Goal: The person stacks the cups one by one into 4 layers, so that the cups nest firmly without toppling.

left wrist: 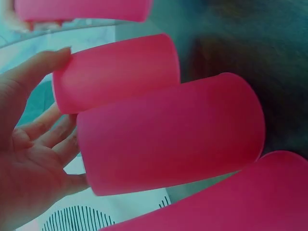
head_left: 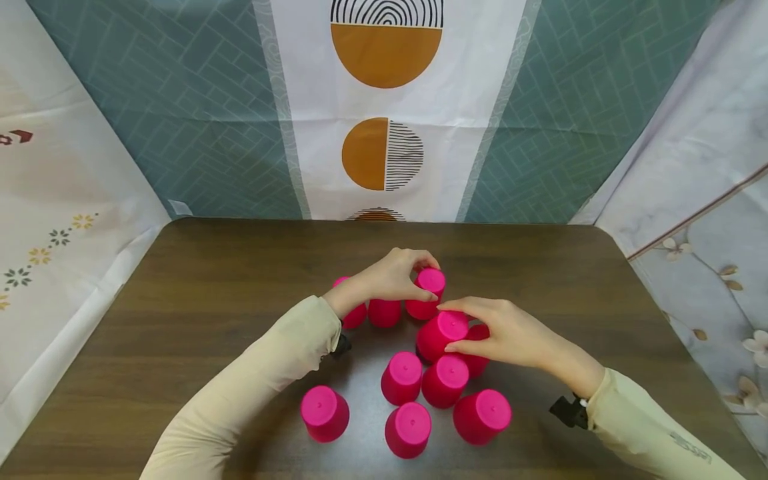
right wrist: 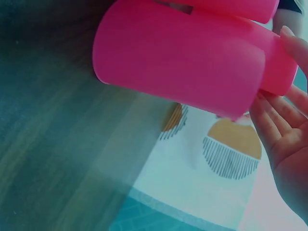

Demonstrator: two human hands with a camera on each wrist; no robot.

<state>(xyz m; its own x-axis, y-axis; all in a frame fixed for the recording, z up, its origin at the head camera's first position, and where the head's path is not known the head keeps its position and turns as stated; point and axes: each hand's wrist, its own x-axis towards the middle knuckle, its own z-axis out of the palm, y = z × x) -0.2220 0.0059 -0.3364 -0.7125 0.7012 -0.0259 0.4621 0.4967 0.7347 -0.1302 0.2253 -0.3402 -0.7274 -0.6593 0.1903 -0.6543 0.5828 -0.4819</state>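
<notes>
Bright pink plastic cups stand upside down on a dark wooden table. My left hand (head_left: 399, 273) reaches to the back and grips a pink cup (head_left: 430, 280) between thumb and fingers; in the left wrist view its thumb and fingers span the base of that cup (left wrist: 118, 72). Just nearer and to the right, my right hand (head_left: 510, 330) holds another pink cup (head_left: 444, 333) by its upper end. One more cup (head_left: 477, 360) is partly hidden behind the right fingers. In the right wrist view, a cup (right wrist: 178, 57) in front partly covers the held one.
Two cups (head_left: 385, 313) stand by the left wrist, one partly covered by it. Nearer me are several more, including a lone cup (head_left: 325, 413) at the left and one tilted-looking cup (head_left: 483, 417) at the right. Patterned cloth (head_left: 228, 133) hangs behind the table (head_left: 240, 260).
</notes>
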